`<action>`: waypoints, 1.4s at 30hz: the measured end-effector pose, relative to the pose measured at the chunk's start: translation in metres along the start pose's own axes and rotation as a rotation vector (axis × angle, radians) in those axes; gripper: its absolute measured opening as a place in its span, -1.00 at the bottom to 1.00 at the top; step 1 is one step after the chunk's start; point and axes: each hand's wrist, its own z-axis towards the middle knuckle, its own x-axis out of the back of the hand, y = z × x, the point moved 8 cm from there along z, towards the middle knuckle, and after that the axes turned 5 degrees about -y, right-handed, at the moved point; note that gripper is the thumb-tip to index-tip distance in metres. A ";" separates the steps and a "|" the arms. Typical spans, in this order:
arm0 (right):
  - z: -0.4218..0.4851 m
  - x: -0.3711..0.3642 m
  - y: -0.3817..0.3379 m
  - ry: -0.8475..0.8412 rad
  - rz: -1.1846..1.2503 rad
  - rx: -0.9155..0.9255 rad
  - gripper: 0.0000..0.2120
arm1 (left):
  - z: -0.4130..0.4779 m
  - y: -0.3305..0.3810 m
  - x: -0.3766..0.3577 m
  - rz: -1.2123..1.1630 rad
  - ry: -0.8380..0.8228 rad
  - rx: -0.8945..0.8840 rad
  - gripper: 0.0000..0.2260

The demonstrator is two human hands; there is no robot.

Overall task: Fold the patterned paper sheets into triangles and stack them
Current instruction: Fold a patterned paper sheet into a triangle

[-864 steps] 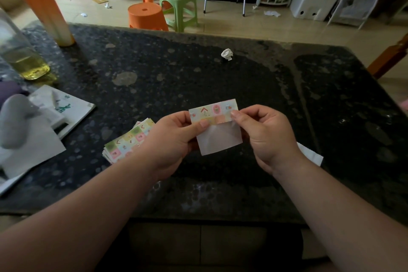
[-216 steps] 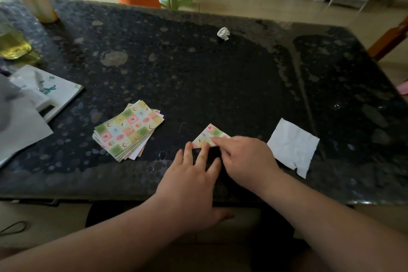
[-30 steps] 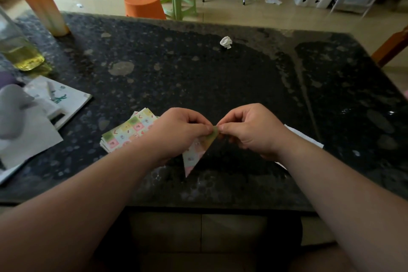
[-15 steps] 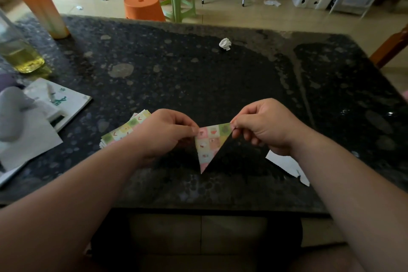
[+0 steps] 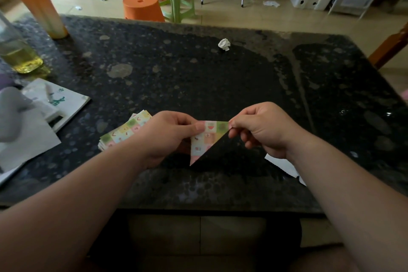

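Holding a folded patterned triangle up over the near part of the dark table w/ both hands. The left hand pinches the top-left corner btwn thumb & forefinger, the right hand pinches the top-right corner, and the other fingers are curled in. Its point hangs down toward the person. Just behind the left hand, partly hidden, a stack of unfolded patterned sheets lies on the table. By the right wrist a white paper scrap pokes out, and a crumpled white ball sits well apart, further back.

Left hand, right hand hover, apparently pinching.
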 end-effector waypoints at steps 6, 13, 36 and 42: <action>0.003 0.036 0.003 0.163 0.017 0.005 -0.90 | 0.001 -0.008 0.018 -0.143 0.090 0.088 -0.86; 0.001 0.000 -0.006 0.009 -0.261 0.287 -0.60 | 0.003 -0.022 -0.007 -0.322 -0.026 0.256 -0.76; 0.010 -0.001 -0.007 0.018 0.044 0.257 -0.61 | 0.013 -0.011 0.000 -0.669 0.079 0.130 -0.43; 0.024 0.002 0.004 0.064 0.094 0.018 -0.90 | 0.027 0.005 0.004 -0.459 0.162 -0.042 -0.28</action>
